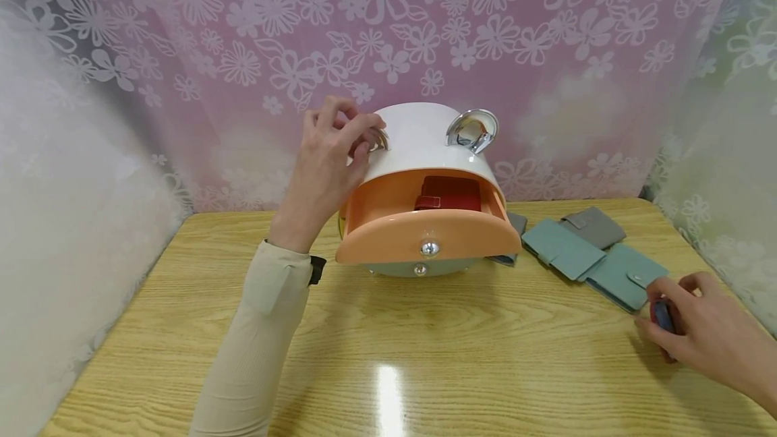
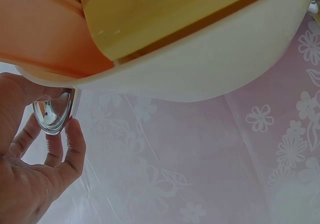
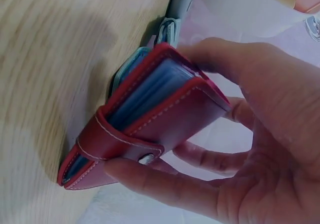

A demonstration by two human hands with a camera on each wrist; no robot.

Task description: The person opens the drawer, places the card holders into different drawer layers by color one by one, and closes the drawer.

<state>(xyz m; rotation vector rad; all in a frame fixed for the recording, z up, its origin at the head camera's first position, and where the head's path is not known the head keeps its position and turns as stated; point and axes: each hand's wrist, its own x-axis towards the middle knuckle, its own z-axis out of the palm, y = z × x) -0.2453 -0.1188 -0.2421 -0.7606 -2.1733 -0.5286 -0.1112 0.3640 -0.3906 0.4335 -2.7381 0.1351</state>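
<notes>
Right hand (image 3: 260, 149) pinches the red card wallet (image 3: 145, 129) — thumb above, fingers beneath — just off the table (image 3: 55, 49).

Teal wallets (image 1: 591, 263), grey wallet (image 1: 595, 226) on table (image 1: 425, 356).

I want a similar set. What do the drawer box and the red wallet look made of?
Drawer box: glossy moulded plastic, judging by its smooth sheen, with mirror-chrome handles. Red wallet in the right hand: leather or faux leather, with stitched edges and a metal snap.

Left hand (image 1: 330, 154) on top of white box (image 1: 419, 140), fingers (image 1: 358, 132) at a chrome handle (image 1: 378, 140) — orange drawer (image 1: 425, 235) open below them, red wallet (image 1: 448, 194) inside.
</notes>
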